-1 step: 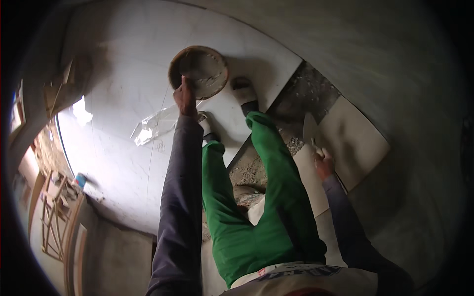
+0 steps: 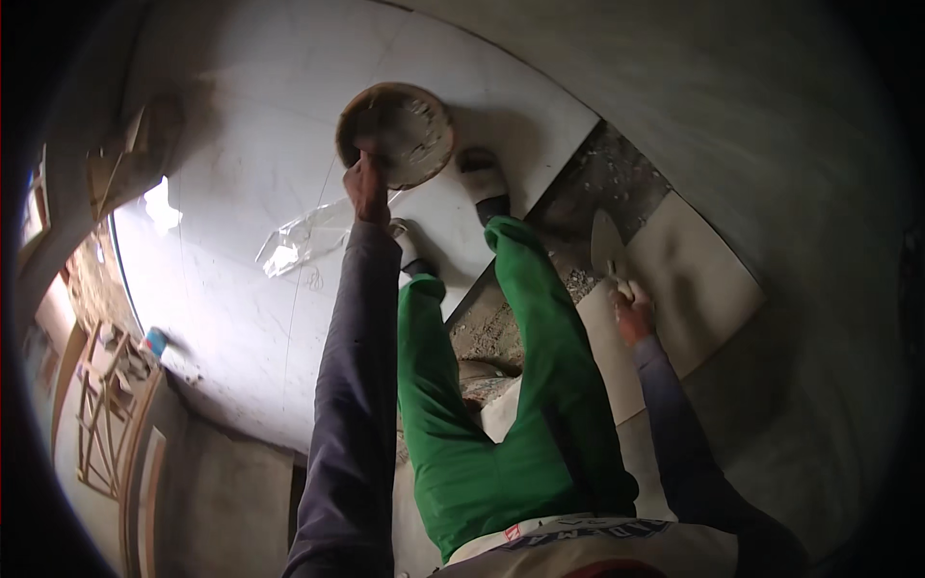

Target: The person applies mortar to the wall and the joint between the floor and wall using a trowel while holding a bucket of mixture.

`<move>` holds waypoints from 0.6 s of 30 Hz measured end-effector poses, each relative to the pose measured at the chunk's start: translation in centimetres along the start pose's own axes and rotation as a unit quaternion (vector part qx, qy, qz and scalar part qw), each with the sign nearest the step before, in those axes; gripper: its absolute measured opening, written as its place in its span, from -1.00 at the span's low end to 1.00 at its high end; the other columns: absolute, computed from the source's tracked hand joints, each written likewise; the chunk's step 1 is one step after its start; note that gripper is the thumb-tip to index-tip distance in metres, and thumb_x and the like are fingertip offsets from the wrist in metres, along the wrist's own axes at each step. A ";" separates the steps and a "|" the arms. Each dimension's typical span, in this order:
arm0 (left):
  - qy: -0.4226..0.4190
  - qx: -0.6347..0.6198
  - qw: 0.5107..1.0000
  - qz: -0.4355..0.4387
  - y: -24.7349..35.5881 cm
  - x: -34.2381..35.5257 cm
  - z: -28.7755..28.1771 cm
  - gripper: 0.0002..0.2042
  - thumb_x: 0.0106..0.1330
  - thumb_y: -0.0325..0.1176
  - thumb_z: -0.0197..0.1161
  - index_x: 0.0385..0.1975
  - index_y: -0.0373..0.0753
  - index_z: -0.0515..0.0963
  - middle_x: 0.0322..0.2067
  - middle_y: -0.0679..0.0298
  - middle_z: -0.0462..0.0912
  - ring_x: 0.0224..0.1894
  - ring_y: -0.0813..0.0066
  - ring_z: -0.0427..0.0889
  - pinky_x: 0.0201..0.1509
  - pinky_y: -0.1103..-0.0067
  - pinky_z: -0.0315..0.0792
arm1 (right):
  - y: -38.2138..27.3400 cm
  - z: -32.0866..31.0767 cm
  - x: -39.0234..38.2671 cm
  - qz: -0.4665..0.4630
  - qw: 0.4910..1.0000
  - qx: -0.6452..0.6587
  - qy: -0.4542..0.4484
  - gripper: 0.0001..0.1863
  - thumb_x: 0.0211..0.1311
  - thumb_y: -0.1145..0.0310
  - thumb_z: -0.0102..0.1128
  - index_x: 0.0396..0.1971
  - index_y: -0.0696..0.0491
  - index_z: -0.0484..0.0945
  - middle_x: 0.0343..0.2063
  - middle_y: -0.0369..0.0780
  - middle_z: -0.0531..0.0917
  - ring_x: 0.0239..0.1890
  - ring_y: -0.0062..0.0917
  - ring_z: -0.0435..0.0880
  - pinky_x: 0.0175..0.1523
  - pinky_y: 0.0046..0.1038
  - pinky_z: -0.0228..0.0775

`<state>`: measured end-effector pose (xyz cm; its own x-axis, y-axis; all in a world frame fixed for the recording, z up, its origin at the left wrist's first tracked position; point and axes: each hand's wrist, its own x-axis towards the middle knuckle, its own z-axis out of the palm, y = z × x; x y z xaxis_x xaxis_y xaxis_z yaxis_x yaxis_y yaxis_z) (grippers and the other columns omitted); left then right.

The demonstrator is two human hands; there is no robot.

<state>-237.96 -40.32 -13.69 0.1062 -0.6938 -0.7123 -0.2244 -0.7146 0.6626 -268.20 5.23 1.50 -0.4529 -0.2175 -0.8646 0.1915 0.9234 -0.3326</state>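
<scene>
So we've got a round brown basin [image 2: 449,140] at the upper middle of the view, over the white floor [image 2: 231,135], with wet-looking grey stuff smeared around inside. Our left hand [image 2: 367,191] is wrapped on its near rim, fingers closed, though we can't tell if the basin sits on the floor or is held up a bit. Our right hand [image 2: 633,316] has its fingers curled tight around the handle of a trowel [image 2: 605,243], and the pale blade points away from us, near a strip of dark rubble [image 2: 609,173] and just beside a beige slab [image 2: 694,270]. Some crinkly clear plastic [image 2: 306,234] lies left of our shoes [image 2: 487,181], close to our left forearm.
</scene>
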 end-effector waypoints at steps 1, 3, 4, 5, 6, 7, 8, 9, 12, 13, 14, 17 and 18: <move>0.002 -0.011 1.000 -0.004 -0.3 0.6 -0.2 -0.41 0.52 0.16 0.26 -0.60 -0.24 0.50 -0.53 0.48 0.39 -0.41 0.64 0.24 -0.35 0.52 0.18 | -2.9 1.4 2.1 0.029 0.999 -0.038 -0.003 -0.78 0.34 0.25 0.29 -0.29 0.08 0.52 -0.46 -0.22 0.53 -0.39 -0.58 0.56 -0.23 -0.32 0.51; -0.014 -0.040 0.999 0.012 -1.5 1.5 -0.5 -0.42 0.52 0.15 0.27 -0.59 -0.26 0.47 -0.54 0.47 0.39 -0.43 0.63 0.25 -0.37 0.51 0.18 | -7.2 4.2 4.7 0.002 0.999 0.013 -0.041 -0.74 0.37 0.27 0.28 -0.16 0.15 0.52 -0.45 -0.17 0.60 -0.39 -0.52 0.63 -0.22 -0.31 0.54; 0.022 -0.023 0.999 0.012 -2.1 2.3 -0.7 -0.40 0.51 0.16 0.26 -0.58 -0.30 0.49 -0.54 0.45 0.41 -0.43 0.62 0.28 -0.37 0.50 0.19 | -8.9 5.6 5.7 -0.025 0.998 0.011 -0.050 -0.74 0.37 0.27 0.28 -0.16 0.15 0.52 -0.45 -0.17 0.60 -0.39 -0.52 0.63 -0.22 -0.31 0.54; 0.054 -0.009 0.998 0.016 -2.8 3.4 -0.9 -0.38 0.51 0.17 0.25 -0.58 -0.33 0.51 -0.55 0.44 0.42 -0.43 0.60 0.30 -0.37 0.49 0.19 | -10.3 7.0 6.7 -0.092 0.992 -0.074 -0.040 -0.71 0.38 0.27 0.27 -0.10 0.17 0.52 -0.44 -0.12 0.63 -0.36 -0.43 0.68 -0.20 -0.27 0.55; 0.086 -0.010 0.996 0.033 -3.6 4.8 -1.4 -0.35 0.51 0.19 0.20 -0.49 -0.41 0.59 -0.52 0.36 0.52 -0.41 0.54 0.40 -0.30 0.47 0.31 | -11.6 8.4 7.8 -0.142 0.978 -0.151 -0.032 -0.67 0.38 0.27 0.26 -0.03 0.19 0.51 -0.42 -0.07 0.66 -0.34 -0.33 0.72 -0.19 -0.22 0.55; 0.096 -0.009 0.995 0.021 -4.7 6.3 -2.0 -0.35 0.51 0.19 0.20 -0.49 -0.41 0.59 -0.52 0.36 0.52 -0.41 0.54 0.40 -0.30 0.47 0.31 | -12.5 10.0 9.0 -0.161 0.973 -0.162 -0.035 -0.67 0.38 0.27 0.26 -0.03 0.19 0.51 -0.42 -0.07 0.66 -0.34 -0.33 0.72 -0.19 -0.22 0.55; 0.147 0.060 0.986 0.054 -5.4 8.2 -2.7 -0.35 0.51 0.20 0.19 -0.40 -0.44 0.62 -0.46 0.30 0.57 -0.37 0.51 0.45 -0.24 0.46 0.37 | -13.5 11.6 10.2 -0.259 0.947 -0.190 -0.023 -0.66 0.39 0.26 0.25 0.00 0.19 0.52 -0.38 -0.03 0.68 -0.31 -0.23 0.74 -0.16 -0.19 0.56; 0.198 0.125 0.970 0.073 -6.3 10.0 -3.4 -0.34 0.51 0.21 0.17 -0.31 -0.48 0.64 -0.40 0.24 0.63 -0.33 0.48 0.49 -0.18 0.45 0.42 | -14.5 13.3 11.5 -0.354 0.910 -0.216 -0.011 -0.65 0.39 0.26 0.25 0.02 0.19 0.53 -0.34 0.02 0.71 -0.29 -0.13 0.76 -0.14 -0.16 0.56; 0.070 0.009 0.996 0.057 -9.1 13.9 -4.9 -0.40 0.55 0.18 0.16 -0.18 -0.42 0.62 -0.33 0.27 0.62 -0.28 0.52 0.49 -0.14 0.49 0.43 | -17.7 18.3 15.9 -0.384 0.895 -0.220 -0.054 -0.63 0.36 0.24 0.28 0.00 0.20 0.56 -0.32 0.06 0.72 -0.25 0.01 0.76 -0.10 -0.09 0.58; 0.008 -0.013 1.000 0.014 -9.6 14.6 -5.0 -0.45 0.59 0.16 0.15 -0.20 -0.35 0.62 -0.34 0.34 0.59 -0.30 0.58 0.47 -0.19 0.54 0.40 | -18.9 19.8 17.1 -0.404 0.885 -0.223 -0.061 -0.63 0.36 0.24 0.28 0.00 0.20 0.56 -0.32 0.06 0.72 -0.25 0.01 0.76 -0.10 -0.09 0.58; 0.014 -0.008 0.999 0.029 -10.0 14.9 -5.1 -0.48 0.60 0.13 0.15 -0.18 -0.34 0.60 -0.34 0.36 0.58 -0.30 0.61 0.45 -0.21 0.55 0.38 | -20.0 21.2 18.0 -0.418 0.867 -0.266 -0.056 -0.63 0.35 0.22 0.29 -0.02 0.18 0.58 -0.30 0.06 0.73 -0.24 0.02 0.77 -0.08 -0.06 0.59; 0.018 -0.042 0.990 0.133 -10.3 13.7 -4.0 -0.42 0.57 0.12 0.17 -0.44 -0.38 0.51 -0.50 0.31 0.50 -0.41 0.52 0.39 -0.30 0.46 0.37 | -24.1 22.7 19.7 -0.426 0.794 -0.432 -0.026 -0.66 0.32 0.20 0.29 -0.07 0.13 0.62 -0.28 0.05 0.75 -0.21 0.02 0.78 -0.04 -0.03 0.61; 0.028 -0.041 0.990 0.131 -10.0 12.9 -3.5 -0.42 0.57 0.12 0.17 -0.44 -0.38 0.51 -0.50 0.31 0.50 -0.41 0.52 0.39 -0.30 0.46 0.37 | -25.1 23.4 20.0 -0.449 0.725 -0.522 0.001 -0.69 0.31 0.20 0.28 -0.11 0.11 0.64 -0.27 0.05 0.76 -0.19 0.01 0.79 -0.02 -0.01 0.62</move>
<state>-230.94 -42.43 -28.73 0.1084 -0.8583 -0.5015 -0.1730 -0.5131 0.8408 -261.70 -29.73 -16.23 0.0121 -0.8798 -0.4752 -0.9448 0.1456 -0.2935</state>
